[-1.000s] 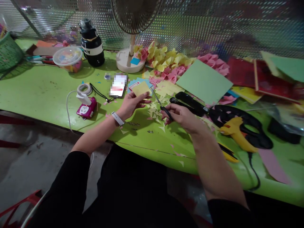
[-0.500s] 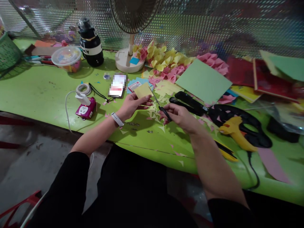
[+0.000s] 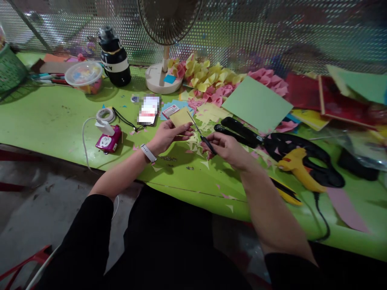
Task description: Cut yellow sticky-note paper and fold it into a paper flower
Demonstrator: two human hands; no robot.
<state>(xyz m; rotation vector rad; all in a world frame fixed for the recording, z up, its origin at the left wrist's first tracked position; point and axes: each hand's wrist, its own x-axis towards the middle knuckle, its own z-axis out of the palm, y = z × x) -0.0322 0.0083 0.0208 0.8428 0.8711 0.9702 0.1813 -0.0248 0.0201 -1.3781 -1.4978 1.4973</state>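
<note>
Between the thumb and fingers of my left hand [image 3: 169, 136] is a small piece of yellow paper [image 3: 180, 117]. My right hand [image 3: 225, 147] is closed around the black handles of a pair of scissors [image 3: 207, 144]. The blades point up and left, lying close along the right edge of the yellow paper; whether they touch it I cannot tell. Under and behind my hands lie scattered yellow and pink paper scraps [image 3: 204, 164]. Just beyond the yellow paper are several blue paper sheets [image 3: 185, 105] with a small white and red box on them.
Left of my hands lie a phone [image 3: 148, 109], a tape roll [image 3: 105, 115] and a purple power adapter [image 3: 109, 139]. A fan [image 3: 157, 80] and a black bottle [image 3: 116, 66] stand behind. To the right are a long stapler [image 3: 242, 131] and a yellow glue gun [image 3: 298, 165].
Both hands hold the same things in nearly the same place. The scissor blades look slightly more closed together at the paper's edge. The whole view has shifted a little.
</note>
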